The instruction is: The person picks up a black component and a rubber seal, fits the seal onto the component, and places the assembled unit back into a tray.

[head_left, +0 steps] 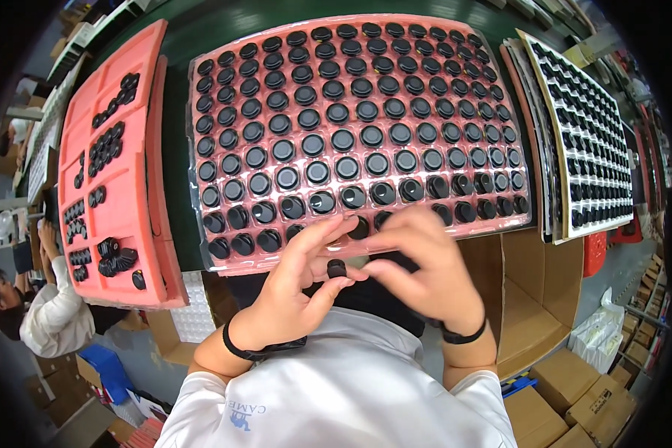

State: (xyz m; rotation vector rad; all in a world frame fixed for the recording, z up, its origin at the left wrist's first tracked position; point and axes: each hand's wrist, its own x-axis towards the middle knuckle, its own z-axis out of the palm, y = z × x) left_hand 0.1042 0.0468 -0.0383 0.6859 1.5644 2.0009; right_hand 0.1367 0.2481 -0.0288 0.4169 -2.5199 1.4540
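My left hand [295,287] is closed, its thumb and fingers pinching a small black round cap [337,267] just past the near edge of the tray. Close beside it, my right hand [433,276] is partly blurred. Its index finger and thumb point at the cap with a gap between them, and I see nothing held there. Beyond both hands lies a wide clear plastic tray [196,179] over pink, filled with rows of black round caps [316,171]. Most show flat grey-black tops; those in the nearest rows look tilted or glossier. My hands cover part of the front row.
On the left, a pink foam tray [119,175] with compartments holds clusters of black parts [116,257]. A white tray [567,149] of black pieces leans at right. Cardboard boxes [537,299] stand below the green table [175,149]. Another person [56,302] works at far left.
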